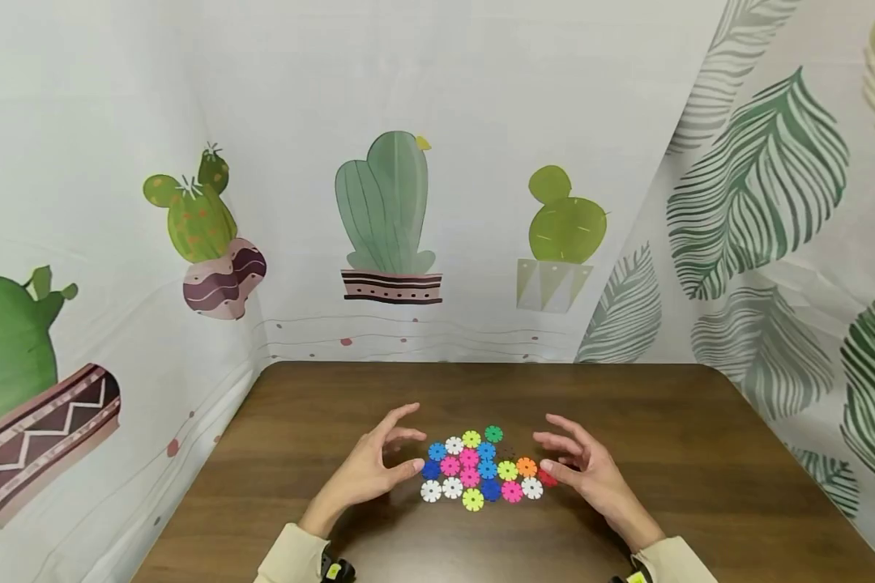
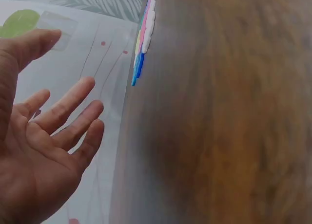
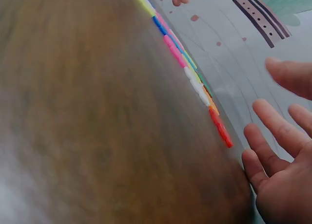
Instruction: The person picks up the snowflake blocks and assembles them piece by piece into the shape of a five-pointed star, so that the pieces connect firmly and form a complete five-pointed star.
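Note:
Several flat, notched plastic snowflake discs lie in loose rows on the table, among them a pink disc (image 1: 450, 465), a white disc (image 1: 431, 491), a green disc (image 1: 493, 434) and an orange disc (image 1: 527, 467). To the left of the group is my left hand (image 1: 370, 463), fingers spread and holding nothing, its thumb tip close to a dark blue disc (image 1: 431, 470). My right hand (image 1: 591, 474) mirrors it on the other side, relaxed and holding nothing; its thumb overlaps a red disc (image 1: 548, 478) and partly hides it. Both wrist views show bent, parted fingers with bare palms.
The brown wooden table (image 1: 299, 405) has rounded far corners. Behind it and along the sides hangs a white cloth (image 1: 474, 162) printed with cacti and leaves. Black straps with cameras (image 1: 335, 568) sit at the cuffs of the beige sleeves (image 1: 292, 555).

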`<act>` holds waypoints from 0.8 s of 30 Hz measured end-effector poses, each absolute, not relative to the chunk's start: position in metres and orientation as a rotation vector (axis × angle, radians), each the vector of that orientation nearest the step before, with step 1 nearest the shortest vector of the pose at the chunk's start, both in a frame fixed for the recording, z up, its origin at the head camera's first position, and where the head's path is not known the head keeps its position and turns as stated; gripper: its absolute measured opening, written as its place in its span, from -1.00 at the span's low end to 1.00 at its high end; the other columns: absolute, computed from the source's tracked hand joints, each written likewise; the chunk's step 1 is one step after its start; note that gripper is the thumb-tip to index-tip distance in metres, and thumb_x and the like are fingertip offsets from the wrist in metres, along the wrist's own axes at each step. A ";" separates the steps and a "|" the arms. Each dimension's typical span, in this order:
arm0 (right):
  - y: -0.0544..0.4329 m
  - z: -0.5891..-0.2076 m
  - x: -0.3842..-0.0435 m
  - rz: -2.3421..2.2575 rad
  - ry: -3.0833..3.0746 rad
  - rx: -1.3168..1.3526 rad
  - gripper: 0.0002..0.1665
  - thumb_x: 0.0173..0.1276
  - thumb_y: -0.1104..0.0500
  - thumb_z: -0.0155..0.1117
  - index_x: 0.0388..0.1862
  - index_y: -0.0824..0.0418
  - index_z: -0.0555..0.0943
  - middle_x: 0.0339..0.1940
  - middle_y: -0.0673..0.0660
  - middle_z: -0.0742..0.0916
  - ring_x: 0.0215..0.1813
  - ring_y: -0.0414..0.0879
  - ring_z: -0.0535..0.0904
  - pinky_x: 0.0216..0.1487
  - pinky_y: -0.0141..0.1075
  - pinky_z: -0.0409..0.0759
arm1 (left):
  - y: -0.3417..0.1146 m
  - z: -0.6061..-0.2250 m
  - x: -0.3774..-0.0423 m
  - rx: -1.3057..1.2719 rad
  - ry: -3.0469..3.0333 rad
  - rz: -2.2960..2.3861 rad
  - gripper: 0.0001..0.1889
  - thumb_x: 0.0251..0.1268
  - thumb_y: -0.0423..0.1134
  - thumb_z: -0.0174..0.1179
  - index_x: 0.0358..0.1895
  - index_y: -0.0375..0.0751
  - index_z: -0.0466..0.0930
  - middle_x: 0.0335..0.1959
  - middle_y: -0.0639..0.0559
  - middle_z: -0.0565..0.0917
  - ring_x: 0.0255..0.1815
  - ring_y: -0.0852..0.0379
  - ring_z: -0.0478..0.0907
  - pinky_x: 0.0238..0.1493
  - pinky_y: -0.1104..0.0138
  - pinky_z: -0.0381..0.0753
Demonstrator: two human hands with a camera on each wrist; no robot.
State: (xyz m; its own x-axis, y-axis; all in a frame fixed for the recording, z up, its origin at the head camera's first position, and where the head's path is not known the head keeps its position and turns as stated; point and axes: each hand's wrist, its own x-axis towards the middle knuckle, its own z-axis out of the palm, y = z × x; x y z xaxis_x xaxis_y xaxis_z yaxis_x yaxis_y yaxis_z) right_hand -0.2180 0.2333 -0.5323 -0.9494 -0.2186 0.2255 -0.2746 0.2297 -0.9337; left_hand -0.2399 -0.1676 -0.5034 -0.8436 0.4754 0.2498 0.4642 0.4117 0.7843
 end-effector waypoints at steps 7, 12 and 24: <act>0.231 -0.540 -0.218 1.756 -2.490 0.474 -0.17 0.42 0.24 0.51 0.59 0.25 0.38 0.30 0.24 0.79 0.29 -0.22 0.73 0.24 -0.45 0.56 | -0.169 -0.520 -0.246 0.819 2.542 1.497 -0.17 0.43 -0.16 0.45 0.66 0.14 0.21 0.26 -0.06 0.79 0.34 -0.09 0.70 0.28 0.15 0.70; 0.226 -0.541 -0.215 1.524 -2.615 0.441 -0.18 0.38 0.14 0.58 0.56 0.10 0.45 0.29 0.02 0.82 0.29 -0.09 0.68 0.28 -0.37 0.58 | -0.163 -0.531 -0.247 0.814 2.552 1.486 -0.20 0.41 -0.12 0.46 0.63 -0.05 0.29 0.23 0.00 0.81 0.33 -0.09 0.66 0.23 0.21 0.59; 0.212 -0.542 -0.211 1.267 -2.678 0.432 -0.22 0.32 0.23 0.61 0.49 0.09 0.53 0.18 -0.15 0.85 0.33 0.12 0.70 0.36 0.25 0.55 | -0.146 -0.542 -0.241 0.793 2.687 1.392 -0.38 0.41 -0.26 0.45 0.49 0.02 0.50 0.13 0.23 0.83 0.48 -0.15 0.52 0.47 -0.29 0.39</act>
State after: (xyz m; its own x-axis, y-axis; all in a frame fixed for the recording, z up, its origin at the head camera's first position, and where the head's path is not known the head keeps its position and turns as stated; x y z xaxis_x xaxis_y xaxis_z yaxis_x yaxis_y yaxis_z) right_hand -0.2114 0.2116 -0.5418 -0.9477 -0.1944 0.2530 -0.3189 0.6026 -0.7316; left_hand -0.2413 -0.1461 -0.5423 -0.8713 0.4414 0.2146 0.4299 0.4753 0.7676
